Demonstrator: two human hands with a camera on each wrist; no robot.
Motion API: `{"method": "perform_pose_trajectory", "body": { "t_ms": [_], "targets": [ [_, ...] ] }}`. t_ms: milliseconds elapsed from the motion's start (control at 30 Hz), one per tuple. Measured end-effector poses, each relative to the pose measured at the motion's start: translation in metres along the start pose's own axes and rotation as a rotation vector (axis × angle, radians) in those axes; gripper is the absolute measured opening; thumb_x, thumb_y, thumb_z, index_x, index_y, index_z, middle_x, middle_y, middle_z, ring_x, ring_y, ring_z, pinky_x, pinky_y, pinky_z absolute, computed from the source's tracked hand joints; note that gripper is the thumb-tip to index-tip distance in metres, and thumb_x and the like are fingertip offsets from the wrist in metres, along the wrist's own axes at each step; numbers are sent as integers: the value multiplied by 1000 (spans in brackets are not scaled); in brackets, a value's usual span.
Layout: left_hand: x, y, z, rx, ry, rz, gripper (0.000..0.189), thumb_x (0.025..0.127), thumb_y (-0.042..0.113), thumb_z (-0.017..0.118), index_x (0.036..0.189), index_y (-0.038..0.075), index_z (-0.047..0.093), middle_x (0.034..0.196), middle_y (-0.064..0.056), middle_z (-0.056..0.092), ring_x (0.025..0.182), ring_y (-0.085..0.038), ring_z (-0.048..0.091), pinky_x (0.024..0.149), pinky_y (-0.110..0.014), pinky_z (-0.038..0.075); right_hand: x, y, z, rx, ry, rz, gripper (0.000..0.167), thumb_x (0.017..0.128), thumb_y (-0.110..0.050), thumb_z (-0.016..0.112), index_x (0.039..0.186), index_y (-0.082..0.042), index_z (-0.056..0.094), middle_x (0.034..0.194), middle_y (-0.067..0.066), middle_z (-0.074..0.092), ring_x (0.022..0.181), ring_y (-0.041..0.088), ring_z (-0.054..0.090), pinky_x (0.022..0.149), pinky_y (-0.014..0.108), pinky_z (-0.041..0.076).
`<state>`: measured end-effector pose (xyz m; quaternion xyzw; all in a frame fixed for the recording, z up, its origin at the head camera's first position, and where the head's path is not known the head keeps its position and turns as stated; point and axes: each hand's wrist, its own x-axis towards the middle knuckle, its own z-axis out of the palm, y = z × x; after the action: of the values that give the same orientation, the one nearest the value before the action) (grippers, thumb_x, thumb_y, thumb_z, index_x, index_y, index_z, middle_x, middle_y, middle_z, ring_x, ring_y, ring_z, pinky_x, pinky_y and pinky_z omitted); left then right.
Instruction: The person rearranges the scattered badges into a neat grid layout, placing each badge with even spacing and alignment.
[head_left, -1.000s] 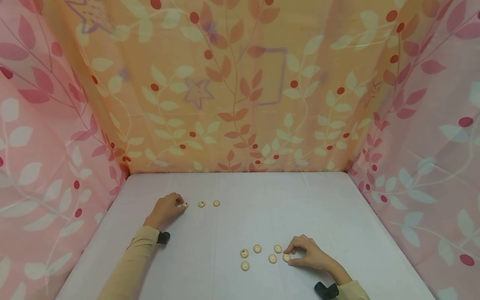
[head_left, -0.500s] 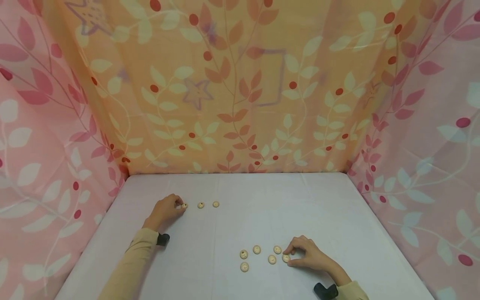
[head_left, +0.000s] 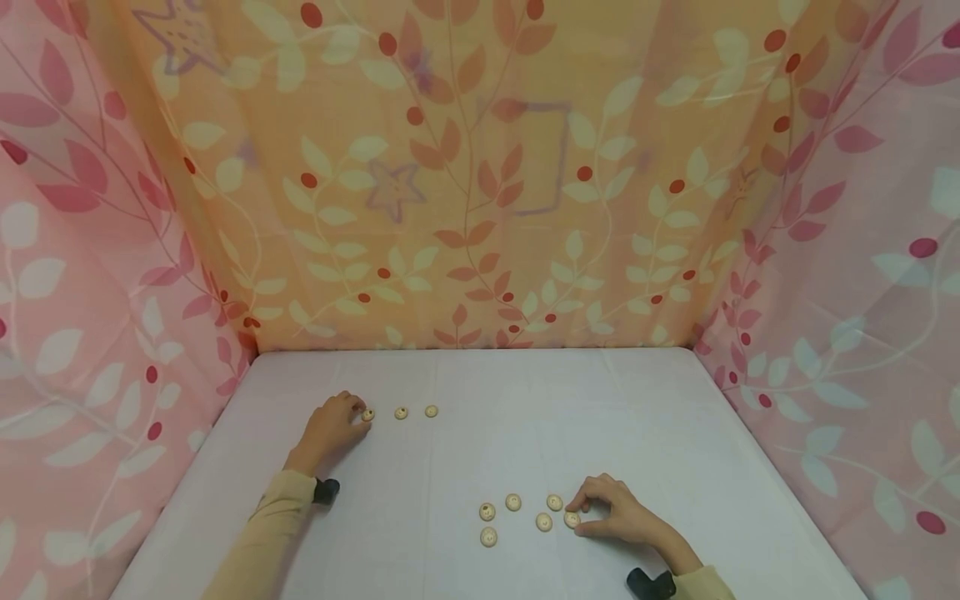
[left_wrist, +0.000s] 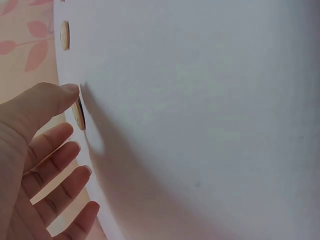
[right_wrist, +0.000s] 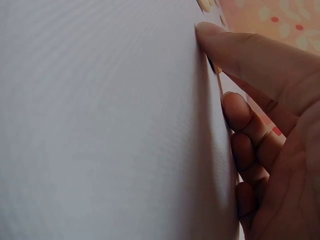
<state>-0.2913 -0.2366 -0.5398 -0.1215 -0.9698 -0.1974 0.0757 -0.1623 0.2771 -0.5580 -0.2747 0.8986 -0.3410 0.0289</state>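
My left hand is at the far left of the table, thumb and fingers apart around a small round wooden disc with a dark mark. In the left wrist view this disc lies just beyond the thumb tip, near the index finger. Two more discs extend the row rightward, a middle disc and an end disc. Nearer the front right, my right hand pinches the edges of a pale disc between thumb and index finger. The thumb mostly covers that disc in the right wrist view.
Left of the right hand, several similar discs lie loosely grouped, among them a front disc and a back disc. A white cloth covers the table. Patterned curtains stand behind it and along both sides.
The left fingers have loosened around their disc, which shows more fully and lies flat. The right hand stays in place at its disc. The head view has tilted slightly upward.
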Motion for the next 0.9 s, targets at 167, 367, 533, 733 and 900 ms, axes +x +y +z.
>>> {"method": "perform_pose_trajectory", "body": {
  "t_ms": [167, 367, 533, 733, 900],
  "targets": [
    [-2, 4, 4, 14, 15, -3, 31, 77, 27, 71, 99, 6, 66, 99, -11, 61, 90, -32, 56, 69, -49, 44, -2, 1, 0, -9, 1, -8, 23, 72, -44, 74, 90, -35, 63, 82, -18, 56, 82, 3, 43, 72, 27, 25],
    [-7, 15, 5, 17, 53, 1, 31, 76, 28, 71, 100, 8, 66, 99, -9, 61, 89, -32, 56, 69, -49, 44, -3, 3, 1, -11, 5, -20, 23, 72, -44, 74, 91, -35, 63, 82, -18, 56, 82, 3, 43, 71, 27, 25],
    [-12, 26, 5, 11, 91, 23, 32, 76, 30, 73, 99, 9, 67, 95, -7, 61, 87, -32, 56, 67, -48, 45, -3, 3, 1, -9, 11, -21, 23, 72, -43, 74, 91, -35, 63, 83, -19, 56, 82, 3, 43, 71, 27, 25],
    [-15, 38, 6, -7, 122, 67, 30, 76, 29, 74, 98, 10, 67, 94, -6, 62, 86, -29, 56, 66, -45, 44, -2, 0, 1, -2, 10, -12, 24, 72, -42, 74, 91, -34, 63, 84, -18, 58, 83, 4, 43, 72, 27, 25],
    [-17, 46, 8, -22, 147, 111, 29, 76, 28, 74, 98, 10, 67, 95, -4, 62, 88, -28, 56, 68, -45, 44, 0, -1, 0, 4, -3, 2, 24, 72, -43, 74, 91, -33, 63, 84, -17, 57, 83, 4, 43, 73, 27, 25]
  ]
}}
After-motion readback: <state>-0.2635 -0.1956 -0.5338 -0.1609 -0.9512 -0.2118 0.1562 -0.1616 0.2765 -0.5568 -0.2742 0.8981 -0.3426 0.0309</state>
